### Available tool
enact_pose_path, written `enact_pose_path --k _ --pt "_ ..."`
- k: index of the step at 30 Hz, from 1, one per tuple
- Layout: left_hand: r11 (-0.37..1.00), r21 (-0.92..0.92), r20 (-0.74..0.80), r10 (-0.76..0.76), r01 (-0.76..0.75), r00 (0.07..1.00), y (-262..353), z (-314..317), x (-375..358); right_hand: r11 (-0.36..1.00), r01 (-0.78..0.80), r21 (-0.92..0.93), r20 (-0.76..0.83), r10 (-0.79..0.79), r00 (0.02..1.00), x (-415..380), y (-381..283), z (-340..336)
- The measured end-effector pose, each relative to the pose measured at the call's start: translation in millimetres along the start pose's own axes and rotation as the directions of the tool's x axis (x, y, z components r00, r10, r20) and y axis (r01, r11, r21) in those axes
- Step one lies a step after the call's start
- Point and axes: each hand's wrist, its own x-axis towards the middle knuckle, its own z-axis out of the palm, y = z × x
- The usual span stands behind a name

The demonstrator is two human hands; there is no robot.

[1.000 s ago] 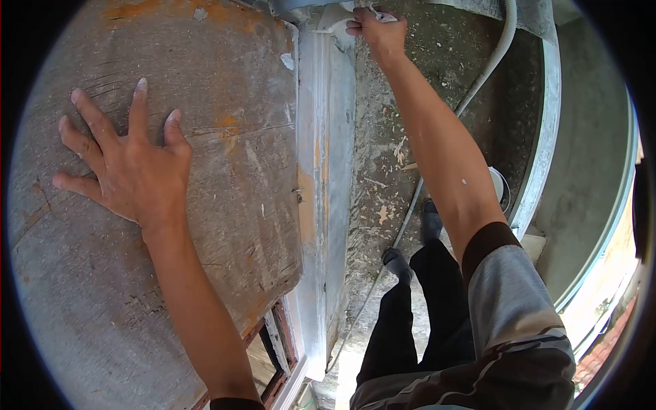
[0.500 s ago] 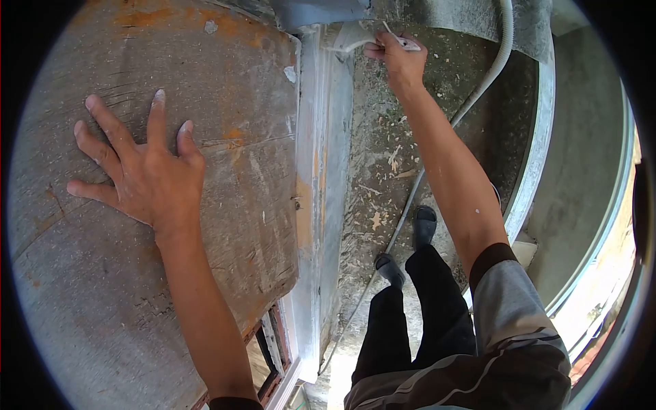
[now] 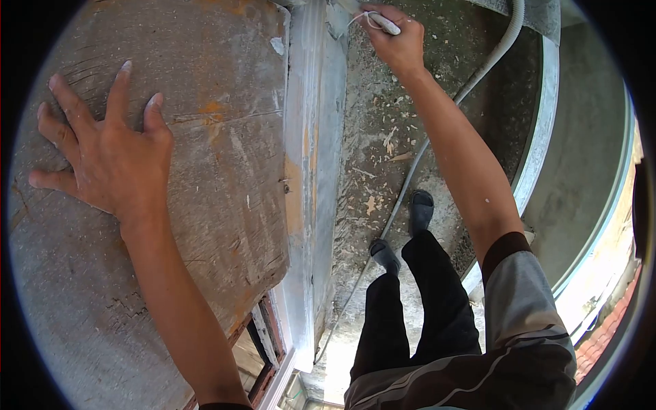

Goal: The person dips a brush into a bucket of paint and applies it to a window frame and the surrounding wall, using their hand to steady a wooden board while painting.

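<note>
My left hand (image 3: 119, 157) lies with fingers spread on a large weathered wooden board (image 3: 219, 184). My right hand (image 3: 403, 44) is wrapped round a putty knife (image 3: 384, 23) with a pale handle and a thin white cord looped at its end. The knife's light blade reaches toward the upper part of a white-smeared vertical frame (image 3: 304, 123) beside the board, partly cut off by the top of the view. Bare yellowish patches and white filler show along this frame.
A grey hose (image 3: 471, 85) runs across the rough floor (image 3: 369, 147), which is strewn with pale scraps. My sandalled feet (image 3: 421, 212) stand next to the hose. At the right rises a low curved wall with a pale edge (image 3: 536, 150). A window opening (image 3: 263, 342) lies under the board.
The view has shifted, so board and frame sit further left and higher. My right hand has turned, with the knife's handle now angled differently. My left hand stays spread on the board.
</note>
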Motion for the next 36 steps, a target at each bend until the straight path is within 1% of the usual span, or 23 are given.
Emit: enact_pose_path --k 2,4,5,8,9,12,13,14,16,17,18,19,20,21,23,26,29,31,32,35,36 --pt "1.0 0.011 -0.02 0.001 -0.001 1.0 -0.3 2.5 0.1 0.997 0.055 0.059 -0.026 -0.053 0.998 38.8 31.9 26.0" --pt "1.0 0.022 -0.04 0.013 -0.012 0.999 -2.1 4.8 0.2 0.984 -0.099 0.146 -0.039 0.106 0.994 67.3 82.1 65.6" --pt "1.0 0.024 -0.05 0.016 -0.015 0.999 -2.4 5.8 0.1 0.967 -0.172 0.188 -0.038 0.182 0.983 71.4 95.7 75.7" --pt "0.999 0.041 -0.04 0.018 -0.016 0.999 -0.7 6.0 -1.3 0.927 -0.27 0.258 0.163 0.234 0.958 69.8 104.2 44.9" --pt "0.999 0.041 -0.034 0.01 -0.008 0.999 -0.5 5.0 -0.8 0.929 -0.351 -0.12 0.167 0.367 0.915 60.1 44.7 8.0" --pt "1.0 0.025 -0.011 -0.003 0.003 1.0 0.7 0.8 -0.4 0.969 -0.246 0.014 0.355 0.225 0.907 62.2 47.4 -20.7" --pt "1.0 0.025 -0.008 -0.011 0.011 1.0 0.2 0.5 -0.5 0.937 -0.323 0.131 0.245 0.285 0.927 60.4 58.5 -12.9" --pt "1.0 0.025 -0.01 -0.015 0.015 1.0 1.4 0.5 -0.2 0.945 -0.321 0.068 0.143 0.309 0.94 65.8 70.1 -1.3" --pt "1.0 0.027 -0.014 -0.011 0.011 1.0 3.5 -0.9 1.0 0.933 -0.355 -0.056 -0.071 0.351 0.934 68.7 79.5 27.7" --pt "1.0 0.028 -0.015 -0.014 0.014 1.0 4.2 -0.7 1.8 0.968 -0.228 -0.105 0.049 0.234 0.971 66.8 80.4 36.1" --pt "1.0 0.026 -0.01 -0.016 0.017 1.0 4.8 -0.5 0.7 0.985 -0.095 -0.142 0.18 0.12 0.976 63.0 77.8 42.8" --pt "1.0 0.014 -0.007 -0.004 0.004 1.0 5.5 -0.3 -0.6 0.985 0.048 -0.163 0.313 0.006 0.95 60.0 69.0 44.3" --pt "1.0 0.004 -0.009 -0.003 0.003 1.0 4.8 0.4 -0.4 0.982 0.148 -0.121 0.327 -0.101 0.94 48.5 59.7 41.9" --pt "1.0 -0.005 -0.012 -0.008 0.008 1.0 3.3 0.7 0.4 0.965 0.251 -0.076 0.337 -0.212 0.917 28.8 36.9 33.5" --pt "0.999 -0.042 -0.002 -0.012 0.012 1.0 3.4 -0.1 0.3 0.845 0.505 -0.176 0.415 -0.402 0.816 -4.7 1.9 10.3" --pt "0.998 -0.067 0.035 -0.019 0.021 0.999 2.9 -5.0 0.8 0.89 0.439 -0.121 0.425 -0.353 0.833 -36.1 -11.7 -7.2" --pt "0.998 -0.058 0.057 -0.022 0.025 0.998 3.6 -8.9 1.8 0.91 0.384 -0.154 0.191 -0.354 0.915 -11.3 -13.6 -0.8" --pt "0.998 -0.056 0.051 -0.021 0.024 0.998 6.2 -9.2 1.8 0.925 0.315 -0.214 0.187 -0.277 0.942 23.2 -3.2 18.6" --pt "0.998 -0.057 0.047 -0.016 0.019 0.999 5.6 -8.3 1.8 0.931 0.274 -0.24 0.188 -0.233 0.954 27.2 0.1 26.8" --pt "0.998 -0.056 0.045 -0.006 0.008 0.999 7.4 -8.5 -0.8 0.898 0.306 -0.316 0.36 -0.185 0.914 6.4 -13.1 30.4" --pt "0.998 -0.054 0.042 -0.013 0.015 0.999 6.0 -8.7 0.5 0.918 0.322 -0.23 0.359 -0.227 0.905 -13.9 -12.8 28.4"
